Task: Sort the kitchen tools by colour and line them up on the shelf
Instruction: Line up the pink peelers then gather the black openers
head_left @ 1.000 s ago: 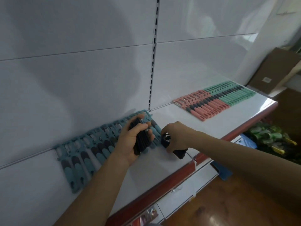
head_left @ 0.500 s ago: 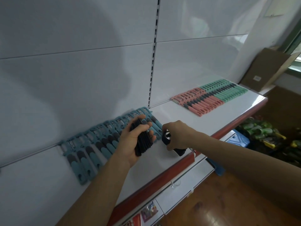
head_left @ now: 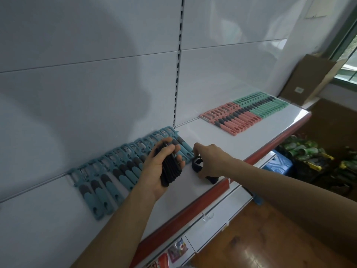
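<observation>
My left hand (head_left: 157, 167) grips a stack of black kitchen tools (head_left: 171, 171) just above the white shelf (head_left: 212, 136). To its right, my right hand (head_left: 209, 161) holds a single black tool (head_left: 199, 165) down on the shelf beside the end of the blue row (head_left: 123, 169). That blue row of tools with dark grips runs leftward along the back panel. Farther right lie a pink row (head_left: 231, 120) and a green row (head_left: 260, 105), side by side.
The shelf has a red front edge (head_left: 193, 207). A lower shelf (head_left: 208, 235) juts out beneath it. A cardboard box (head_left: 307, 82) leans at the shelf's far right end. A blue stool (head_left: 280, 165) and green packaged goods (head_left: 305, 151) sit on the wooden floor.
The camera has swung a little; both hands stay by the right end of the blue row. My right hand has edged down with the single black tool onto the shelf.
</observation>
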